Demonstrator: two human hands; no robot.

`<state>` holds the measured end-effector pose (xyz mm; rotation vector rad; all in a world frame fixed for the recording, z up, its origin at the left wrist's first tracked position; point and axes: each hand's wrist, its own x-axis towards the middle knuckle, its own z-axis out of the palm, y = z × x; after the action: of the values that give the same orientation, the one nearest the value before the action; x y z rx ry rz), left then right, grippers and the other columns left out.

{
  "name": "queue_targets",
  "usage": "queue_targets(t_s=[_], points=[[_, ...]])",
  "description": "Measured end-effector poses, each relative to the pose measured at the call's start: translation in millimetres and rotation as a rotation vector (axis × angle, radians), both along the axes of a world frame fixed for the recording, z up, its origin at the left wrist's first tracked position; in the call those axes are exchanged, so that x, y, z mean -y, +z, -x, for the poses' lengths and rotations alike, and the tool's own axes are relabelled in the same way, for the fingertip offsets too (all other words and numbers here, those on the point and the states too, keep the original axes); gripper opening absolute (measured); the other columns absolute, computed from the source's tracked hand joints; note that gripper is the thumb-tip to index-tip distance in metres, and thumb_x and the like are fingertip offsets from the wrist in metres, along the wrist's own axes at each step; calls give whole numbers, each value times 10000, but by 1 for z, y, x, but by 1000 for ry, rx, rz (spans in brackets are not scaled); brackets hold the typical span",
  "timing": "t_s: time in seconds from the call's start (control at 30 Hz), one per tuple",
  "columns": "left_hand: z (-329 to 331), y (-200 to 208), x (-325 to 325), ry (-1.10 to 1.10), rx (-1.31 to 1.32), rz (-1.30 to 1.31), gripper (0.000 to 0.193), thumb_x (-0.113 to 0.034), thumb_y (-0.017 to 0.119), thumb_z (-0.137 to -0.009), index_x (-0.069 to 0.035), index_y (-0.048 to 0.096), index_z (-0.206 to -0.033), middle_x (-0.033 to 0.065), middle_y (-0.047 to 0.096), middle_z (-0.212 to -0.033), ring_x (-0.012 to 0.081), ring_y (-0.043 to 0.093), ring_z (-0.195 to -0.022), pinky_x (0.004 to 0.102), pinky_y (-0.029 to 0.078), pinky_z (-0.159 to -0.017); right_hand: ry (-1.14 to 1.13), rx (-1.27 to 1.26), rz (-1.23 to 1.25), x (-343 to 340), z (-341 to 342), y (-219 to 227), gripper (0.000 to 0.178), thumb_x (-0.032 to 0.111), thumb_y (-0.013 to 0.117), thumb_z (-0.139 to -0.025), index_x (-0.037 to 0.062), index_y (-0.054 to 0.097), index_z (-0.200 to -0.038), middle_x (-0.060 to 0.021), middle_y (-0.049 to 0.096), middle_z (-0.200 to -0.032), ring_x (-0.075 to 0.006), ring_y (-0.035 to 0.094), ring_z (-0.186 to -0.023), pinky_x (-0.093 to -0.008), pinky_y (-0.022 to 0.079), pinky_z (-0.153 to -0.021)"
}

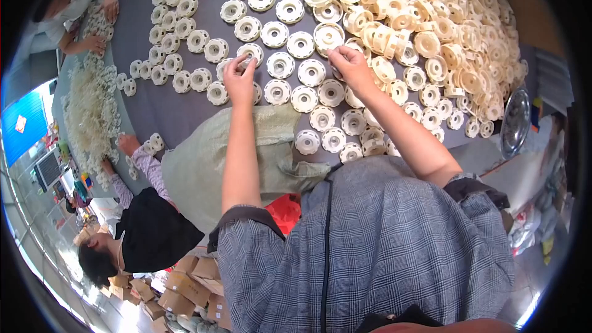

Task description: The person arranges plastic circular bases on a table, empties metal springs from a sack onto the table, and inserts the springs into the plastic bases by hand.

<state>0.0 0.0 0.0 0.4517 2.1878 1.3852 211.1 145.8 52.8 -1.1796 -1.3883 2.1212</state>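
Observation:
Many round plastic wheels with notched rims lie on the dark tabletop [139, 31]. My left hand [238, 83] is over the middle rows, thumb and fingers apart, with its fingertips at the near edge of a white plastic wheel [250, 52]. To its right, my right hand [353, 69] pinches the near rim of a cream plastic wheel [328, 37], which is larger than its neighbours and overlaps them. Between the hands lie more white wheels, such as one flat wheel [280, 65]. Part of the right hand's grip is hidden behind its fingers.
A tall heap of cream plastic rings [431, 18] covers the table's right side. A green woven sack [209, 142] hangs over the near edge. At the left, one co-worker [148, 228] and another person [74, 6] work beside a pile of small pale parts [92, 105]. A round metal dish [515, 123] stands far right.

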Motion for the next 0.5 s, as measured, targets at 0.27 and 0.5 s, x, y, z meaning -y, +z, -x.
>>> queue_targets(t_s=[0.27, 0.5], points=[[4, -5, -6, -16, -375, 155, 253, -129, 695, -697, -36, 620, -919, 29, 534, -792, 131, 455, -636, 270, 417, -634, 6, 17, 62, 1, 2, -6, 243, 253, 565, -852, 77, 543, -686, 59, 465, -566, -15, 371, -459, -173, 265, -422], [4, -11, -7, 15, -500, 65, 219, -106, 692, -700, -22, 603, -881, 50, 555, -789, 151, 484, -649, 280, 432, -640, 26, 26, 52, 2, 8, -8, 243, 264, 563, -851, 75, 551, -699, 55, 463, -555, -20, 379, -458, -176, 271, -421]])
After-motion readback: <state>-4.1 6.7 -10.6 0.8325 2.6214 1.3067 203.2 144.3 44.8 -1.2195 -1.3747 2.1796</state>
